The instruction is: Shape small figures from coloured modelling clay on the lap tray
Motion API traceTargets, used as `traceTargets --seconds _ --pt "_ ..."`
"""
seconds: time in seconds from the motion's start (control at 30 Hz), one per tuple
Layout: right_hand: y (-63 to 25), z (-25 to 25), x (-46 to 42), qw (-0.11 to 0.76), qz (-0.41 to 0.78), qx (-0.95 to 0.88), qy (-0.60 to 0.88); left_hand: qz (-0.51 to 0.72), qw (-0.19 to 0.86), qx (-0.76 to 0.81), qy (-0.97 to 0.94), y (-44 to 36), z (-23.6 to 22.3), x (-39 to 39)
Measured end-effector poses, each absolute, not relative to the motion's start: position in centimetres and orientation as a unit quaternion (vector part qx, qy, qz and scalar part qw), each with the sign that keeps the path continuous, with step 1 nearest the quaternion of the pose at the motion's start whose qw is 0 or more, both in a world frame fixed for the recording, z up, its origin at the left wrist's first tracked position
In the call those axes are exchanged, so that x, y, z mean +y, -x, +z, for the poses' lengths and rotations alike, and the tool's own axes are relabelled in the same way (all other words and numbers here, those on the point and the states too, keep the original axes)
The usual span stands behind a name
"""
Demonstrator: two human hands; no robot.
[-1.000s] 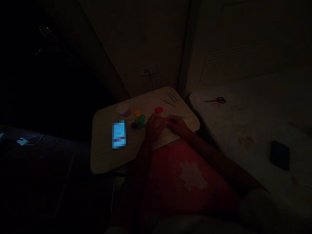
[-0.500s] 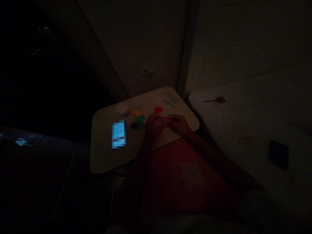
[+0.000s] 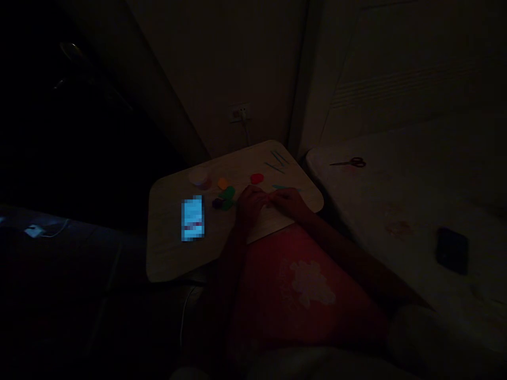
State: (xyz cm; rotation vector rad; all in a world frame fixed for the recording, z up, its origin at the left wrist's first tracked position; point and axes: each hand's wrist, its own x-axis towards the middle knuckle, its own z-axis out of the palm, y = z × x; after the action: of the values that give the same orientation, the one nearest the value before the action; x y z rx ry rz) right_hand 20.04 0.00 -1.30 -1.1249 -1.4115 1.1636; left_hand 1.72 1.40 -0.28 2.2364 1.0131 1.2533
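1 small reddish piece (image 3: 268,197), apparently modelling clay, is held where the fingertips of the left hand (image 3: 250,203) and the right hand (image 3: 288,202) meet. It sits above the near part of the wooden tabletop (image 3: 174,253), mostly covered by fingers, its exact shape too dim to tell.

Open tabletop (image 3: 168,261) nearer than lit screen (image 3: 193,218); leftward of left hand (image 3: 250,205), green lump (image 3: 228,195) blocks way.

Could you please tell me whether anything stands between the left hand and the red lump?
Nothing visible does: the red lump lies beyond the left hand, and the right hand is to one side. Dimness could hide small things.
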Motion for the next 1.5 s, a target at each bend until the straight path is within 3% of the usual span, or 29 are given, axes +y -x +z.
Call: traceTargets --seconds 0.47,1.5 --pt "-20.0 -1.5 -0.2 0.455 0.461 -0.616 0.448 0.446 0.171 0.362 -0.801 -1.6 -0.5 1.5" --pt "-20.0 -1.1 -0.5 0.498 0.438 -0.582 0.471 0.435 0.194 0.340 -0.811 -1.7 -0.5 1.5"
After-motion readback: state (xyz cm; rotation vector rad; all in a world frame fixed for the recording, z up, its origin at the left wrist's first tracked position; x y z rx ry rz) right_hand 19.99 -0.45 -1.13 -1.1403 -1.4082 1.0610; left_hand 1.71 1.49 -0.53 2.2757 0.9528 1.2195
